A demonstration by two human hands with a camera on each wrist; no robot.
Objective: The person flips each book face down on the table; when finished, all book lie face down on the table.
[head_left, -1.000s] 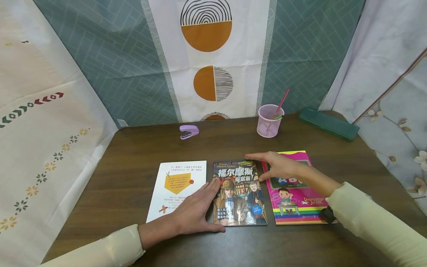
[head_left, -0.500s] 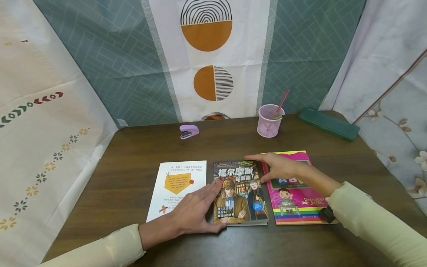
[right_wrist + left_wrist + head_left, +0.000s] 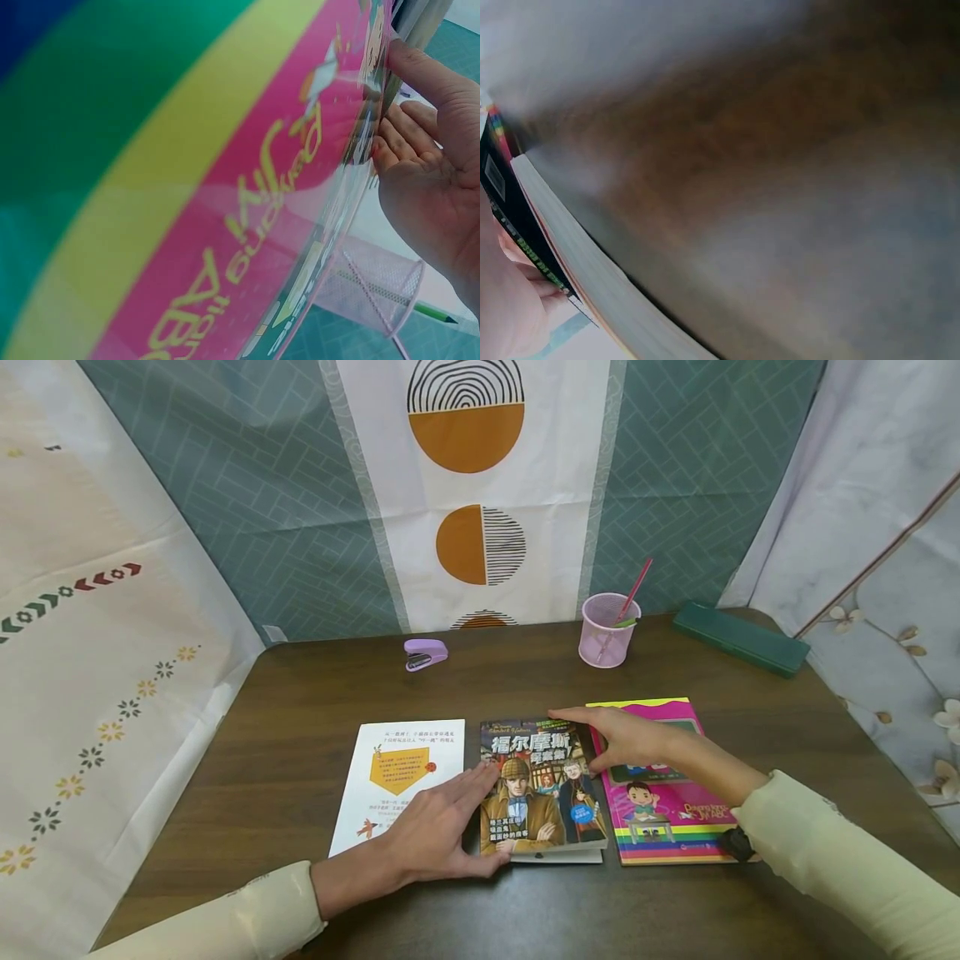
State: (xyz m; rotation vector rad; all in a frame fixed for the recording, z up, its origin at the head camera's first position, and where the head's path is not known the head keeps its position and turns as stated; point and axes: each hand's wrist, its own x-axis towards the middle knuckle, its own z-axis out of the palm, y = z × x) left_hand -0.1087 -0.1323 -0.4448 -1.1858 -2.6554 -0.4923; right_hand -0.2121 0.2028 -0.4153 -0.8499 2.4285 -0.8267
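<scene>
A paperback book (image 3: 532, 810) with a man in a deerstalker on its front lies between both hands in the head view. Its right side is raised, baring a pale strip of pages (image 3: 562, 857) along the bottom edge. My left hand (image 3: 438, 827) rests along the book's left edge, fingers fairly straight, thumb near the bottom corner. In the left wrist view the page block (image 3: 604, 262) shows beside that hand. My right hand (image 3: 626, 739) holds the upper right corner, forefinger over the top edge and thumb at the right edge. Its forearm crosses a pink ABC book (image 3: 626, 810).
A white book (image 3: 367, 785) lies to the left, partly under my left hand. Along the back of the wooden table (image 3: 330, 693) stand a purple stapler (image 3: 426, 653), a pink mesh cup (image 3: 602, 643) with pencils, and a green case (image 3: 742, 639).
The middle book's right side has risen, widening the pale page strip at its bottom edge. My right thumb has shifted slightly right. My left hand stays almost in place.
</scene>
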